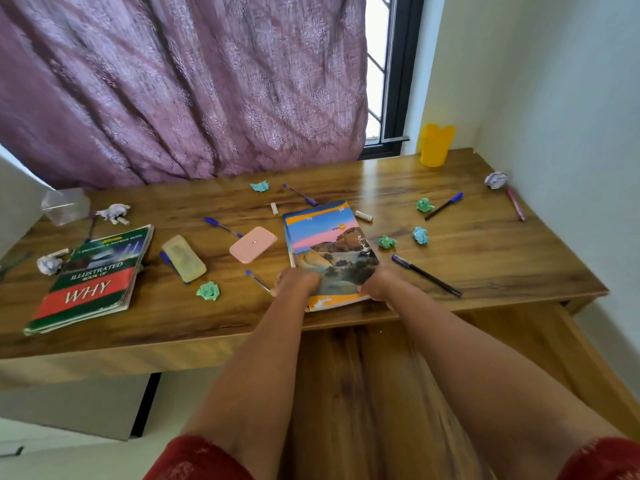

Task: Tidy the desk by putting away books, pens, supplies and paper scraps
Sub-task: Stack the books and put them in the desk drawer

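Observation:
A notebook with a landscape cover [329, 240] lies near the front edge of the wooden desk [485, 258]. My left hand [298, 280] grips its near left corner and my right hand [379, 284] grips its near right corner. A green and red "WHY" book [93, 282] lies at the left. Several blue pens are scattered about, one [426, 275] right of my right hand, another [445, 205] further back. Crumpled paper scraps, green [209, 291], blue [420, 235] and white [50, 264], dot the desk.
A yellow holder [435, 145] stands at the back right. A clear plastic box [65, 205] sits at the back left. A pink case [252, 244] and a yellowish eraser block [183, 258] lie mid-desk. A purple curtain [180, 88] hangs behind. The wall is at the right.

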